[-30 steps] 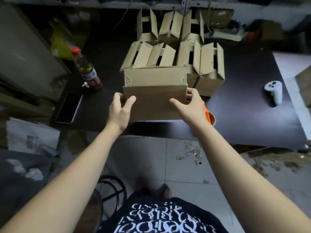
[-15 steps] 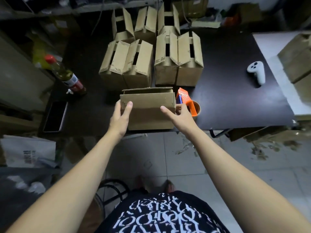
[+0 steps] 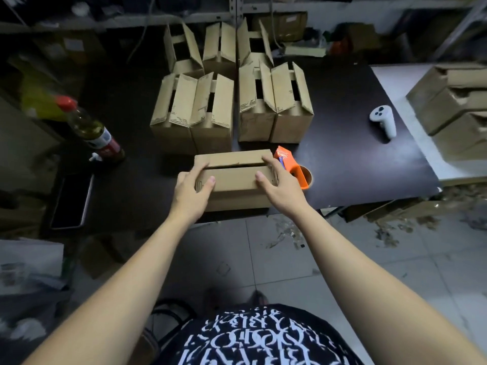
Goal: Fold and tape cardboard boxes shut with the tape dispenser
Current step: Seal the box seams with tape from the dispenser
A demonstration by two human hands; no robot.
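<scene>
Seen from the head camera, both bare forearms reach forward from the bottom corners and converge on a brown cardboard box (image 3: 234,180) that sits at the near edge of the dark desk (image 3: 355,159), about mid-width. Its two top flaps are folded down, with a narrow dark seam running left to right between them.

The left hand (image 3: 193,185) covers the box's left end. Its fingers (image 3: 196,169) are curled over the top at that end, and the thumb (image 3: 210,180) lies flat on the near flap, pointing right. The right hand (image 3: 279,183) mirrors it at the right end, with fingers bent over the top corner onto the far flap and the thumb (image 3: 259,177) resting on the near flap, pointing left. Both wrists are roughly straight, and both hands clamp the box between them.

The orange tape dispenser with a brown tape roll (image 3: 295,168) lies on the desk just beside the box's right end, right behind the right hand.

Farther back stands a cluster of open cardboard boxes with raised flaps (image 3: 210,109). A red-capped glass bottle (image 3: 97,130) lies at far left, with a dark flat phone (image 3: 71,201) nearer. A white handheld controller (image 3: 383,121) lies well apart at the right, beyond which more stacked cardboard boxes (image 3: 453,101) sit.
</scene>
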